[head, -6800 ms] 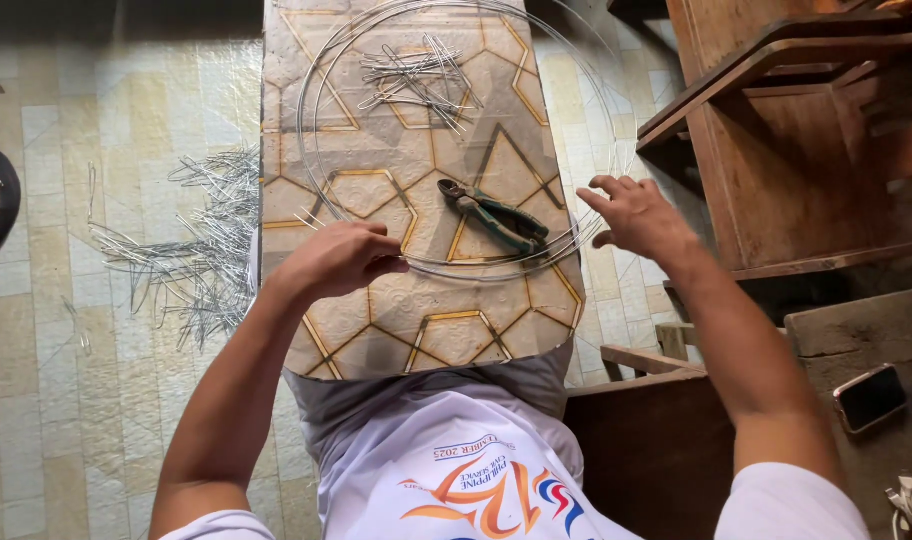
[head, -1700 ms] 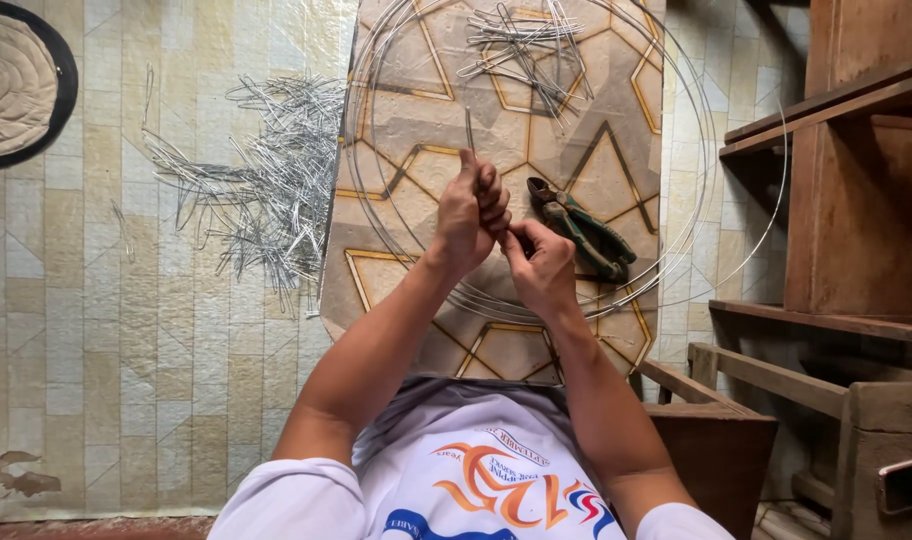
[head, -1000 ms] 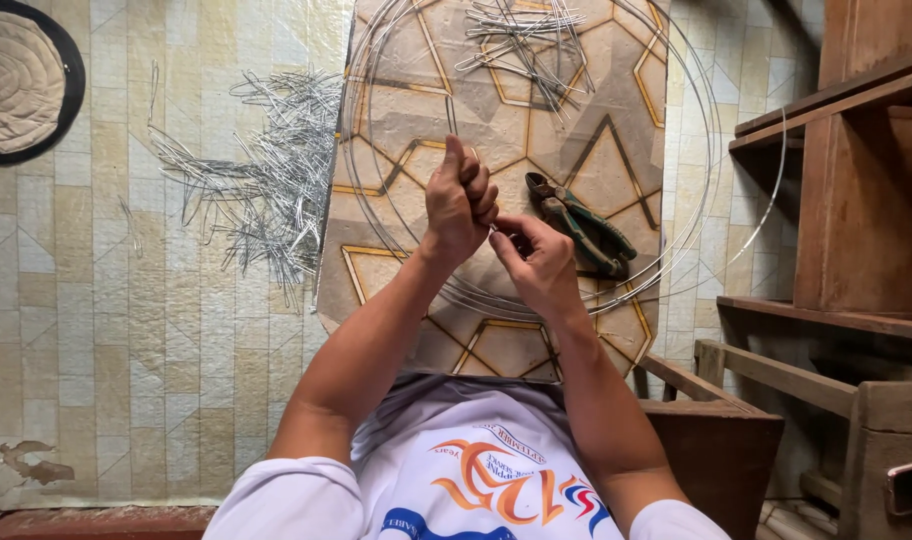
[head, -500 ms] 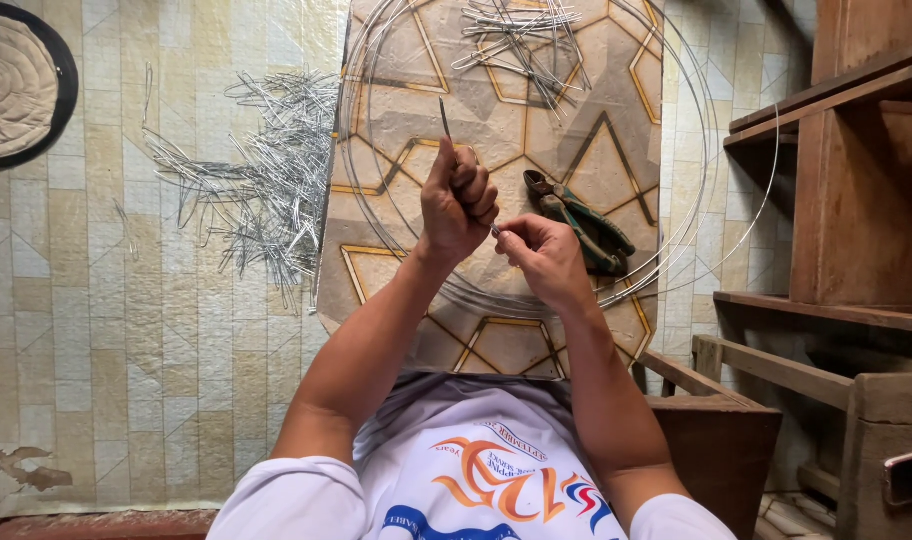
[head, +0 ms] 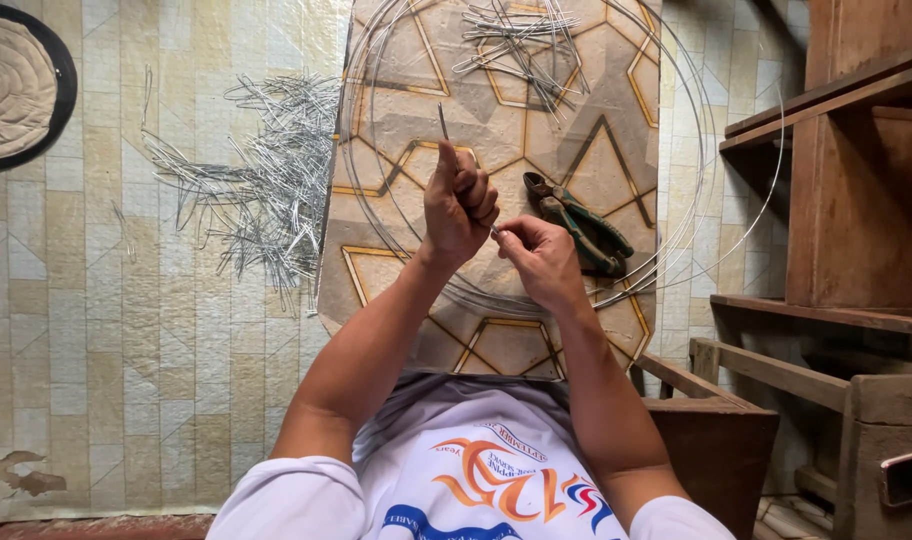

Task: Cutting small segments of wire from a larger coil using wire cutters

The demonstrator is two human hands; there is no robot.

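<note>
I wear a white T-shirt [head: 476, 490] with short sleeves. On its chest there is a printed design in orange, red and blue curved shapes, with small dark lettering around it. My forearms and both hands are bare, without gloves, watch or rings.

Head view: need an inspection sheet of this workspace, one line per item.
Surface: board with a tan and gold hexagon pattern, laid over the person's lap above a tiled floor.
Job's things: short wire piece sticking up from the left hand; its lower end meets the right hand.
Clutter: pliers on the board; bent wire bits at the board's far end; bigger wire pile on the floor.
Grippers: left fingers closed around the wire piece; right fingers pinch at its end.
Cables: large wire coil ringing the board.
Surroundings: wooden shelf at right, round mat at upper left.
</note>
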